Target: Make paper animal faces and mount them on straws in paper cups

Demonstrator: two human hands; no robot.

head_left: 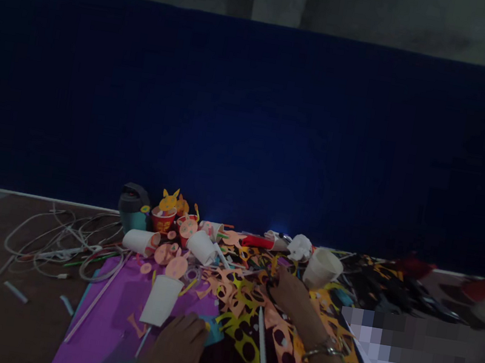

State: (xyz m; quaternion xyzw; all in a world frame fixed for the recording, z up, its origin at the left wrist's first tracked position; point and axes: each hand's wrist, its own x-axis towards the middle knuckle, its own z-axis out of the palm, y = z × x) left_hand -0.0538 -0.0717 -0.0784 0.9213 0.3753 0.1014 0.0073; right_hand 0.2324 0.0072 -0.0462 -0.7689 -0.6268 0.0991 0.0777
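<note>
My left hand (180, 343) is low at the front, its fingers curled together over the purple sheet (107, 307). A small yellow bit shows by its fingertips, next to a blue paper piece (215, 332); what it grips is hidden. Just beyond the hand lies a white paper cup (160, 300) with a straw near it. My right hand (289, 293), with a metal bracelet at the wrist, reaches into the heap of cut paper scraps (245, 338). Its fingers are bent downward and close together near a small purple item (284, 262); whatever is between them is too dark to make out.
Paper cups with animal cutouts (169, 200) stand at the back by a dark bottle (133, 207). Looped white cables (45, 236) lie at left. An upright white cup (323, 268) and crumpled white paper (300, 248) are near my right hand. A blue partition (251, 127) rises behind.
</note>
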